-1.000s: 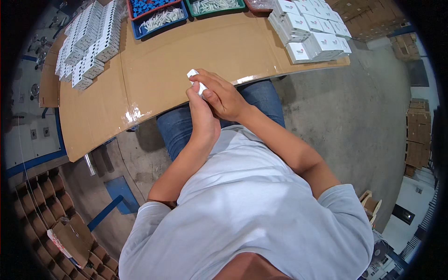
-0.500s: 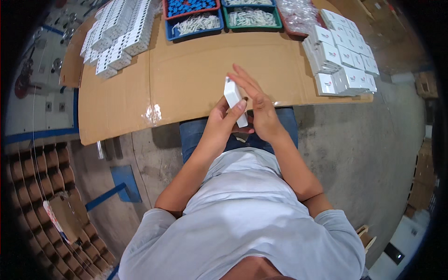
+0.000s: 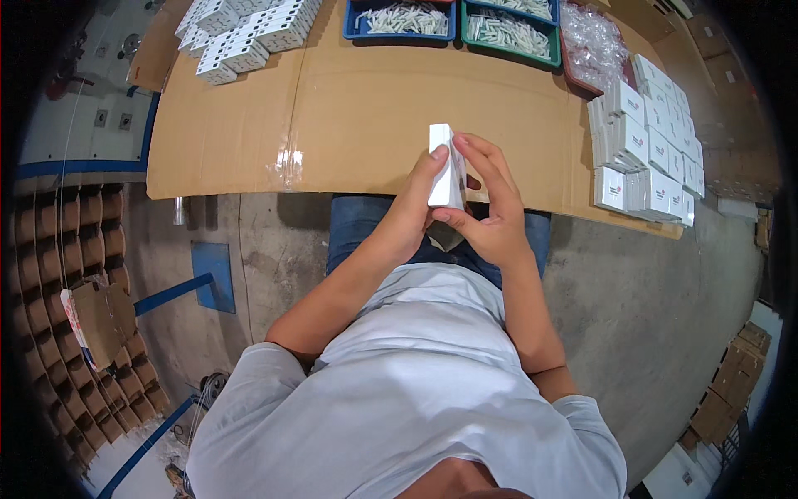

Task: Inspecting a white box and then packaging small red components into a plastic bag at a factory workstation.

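Note:
Held between my two hands over the table's near edge is a small white box (image 3: 440, 179), turned with a narrow side up. My left hand (image 3: 409, 204) is closed round its left side, the thumb pressed along the box. On the other side my right hand (image 3: 501, 214) is curved, with its fingertips at the box's far end and its thumb at the near end. The box's underside and the left fingers are hidden.
White boxes with dark square marks (image 3: 245, 54) are piled at the far left of the cardboard-covered table (image 3: 357, 108). Blue (image 3: 399, 38) and green trays (image 3: 511, 54) hold small white pieces. A red tray holds clear plastic bags (image 3: 594, 50). White boxes (image 3: 652, 158) are stacked at right.
The box has turned from a tilt to nearly upright in the view. My right hand has gone from lying stretched along it to holding its ends with fingers and thumb. The view has shifted.

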A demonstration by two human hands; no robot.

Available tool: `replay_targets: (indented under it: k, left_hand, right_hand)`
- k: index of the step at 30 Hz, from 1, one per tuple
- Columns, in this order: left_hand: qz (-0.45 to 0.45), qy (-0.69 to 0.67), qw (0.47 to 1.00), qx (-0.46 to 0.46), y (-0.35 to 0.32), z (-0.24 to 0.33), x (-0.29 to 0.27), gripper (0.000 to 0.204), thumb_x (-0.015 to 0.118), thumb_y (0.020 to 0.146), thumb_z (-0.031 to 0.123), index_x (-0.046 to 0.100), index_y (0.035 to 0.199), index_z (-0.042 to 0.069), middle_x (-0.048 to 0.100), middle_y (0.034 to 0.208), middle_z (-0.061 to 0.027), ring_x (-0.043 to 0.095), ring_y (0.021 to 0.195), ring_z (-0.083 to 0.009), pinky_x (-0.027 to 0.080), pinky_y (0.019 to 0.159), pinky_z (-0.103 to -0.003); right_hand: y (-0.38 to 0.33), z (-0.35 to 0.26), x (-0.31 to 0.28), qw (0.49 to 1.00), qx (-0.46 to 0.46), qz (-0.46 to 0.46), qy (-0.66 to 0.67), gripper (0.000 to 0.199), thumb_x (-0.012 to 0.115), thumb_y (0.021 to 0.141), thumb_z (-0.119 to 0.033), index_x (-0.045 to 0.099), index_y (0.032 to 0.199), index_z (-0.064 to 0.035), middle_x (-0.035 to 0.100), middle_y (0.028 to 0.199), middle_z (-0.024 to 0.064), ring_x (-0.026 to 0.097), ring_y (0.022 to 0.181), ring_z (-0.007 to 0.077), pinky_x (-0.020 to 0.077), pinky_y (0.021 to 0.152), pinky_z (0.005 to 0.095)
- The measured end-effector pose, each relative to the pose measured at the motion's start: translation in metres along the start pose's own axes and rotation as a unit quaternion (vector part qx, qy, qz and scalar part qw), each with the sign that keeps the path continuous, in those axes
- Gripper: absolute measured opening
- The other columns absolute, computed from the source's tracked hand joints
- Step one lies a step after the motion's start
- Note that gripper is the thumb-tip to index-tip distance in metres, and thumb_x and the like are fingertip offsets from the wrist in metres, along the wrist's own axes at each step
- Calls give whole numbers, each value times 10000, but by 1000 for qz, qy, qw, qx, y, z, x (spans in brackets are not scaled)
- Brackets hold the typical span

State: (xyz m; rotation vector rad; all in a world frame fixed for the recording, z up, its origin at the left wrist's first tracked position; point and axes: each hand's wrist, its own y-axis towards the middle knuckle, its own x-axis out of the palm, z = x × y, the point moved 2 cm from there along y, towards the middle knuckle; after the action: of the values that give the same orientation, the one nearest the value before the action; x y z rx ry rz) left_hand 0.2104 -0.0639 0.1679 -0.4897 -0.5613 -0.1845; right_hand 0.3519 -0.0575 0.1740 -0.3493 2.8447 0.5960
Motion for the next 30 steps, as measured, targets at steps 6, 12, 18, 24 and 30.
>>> replay_targets:
  k: [6,12,18,24,30]
  left_hand:
    - [-17,-5,999,-32,5,-5,13,612,471,1016,574,495,1386,87,628,1151,-71,648,1054,-175,544,904,-351]
    - [-27,-11,999,-23,9,-1,29,588,488,1022,473,394,1499,144,570,1276,-64,603,1158,-170,504,975,-351]
    - [-22,52,997,-45,11,6,37,597,507,1015,416,362,1520,134,534,1323,-65,560,1223,-168,466,1012,-340]
    - [-12,-18,999,-30,7,-1,44,554,492,1047,412,394,1491,97,536,1293,-56,560,1172,-156,453,1017,-322]
    - [-27,-24,999,-10,3,-6,45,525,486,1070,349,397,1519,91,575,1097,-7,559,962,-64,468,821,-227]
  right_hand:
    - [-3,10,-7,999,-5,33,-19,675,748,898,-477,593,1401,-55,454,1454,232,545,1264,325,482,990,402]
    - [-1,19,-7,997,-3,66,39,656,664,960,-473,537,1417,-20,427,1511,269,519,1312,394,410,1090,443]
    - [1,22,-15,993,-65,98,-12,589,577,995,-449,552,1372,4,501,1427,294,516,1310,429,413,1091,462]
    - [4,23,-19,987,-102,107,-69,624,548,998,-498,584,1323,33,557,1355,298,574,1233,434,472,1027,455]
    - [-1,30,-16,984,-128,98,-69,629,492,1032,-501,572,1321,51,542,1369,319,580,1219,449,471,1025,468]
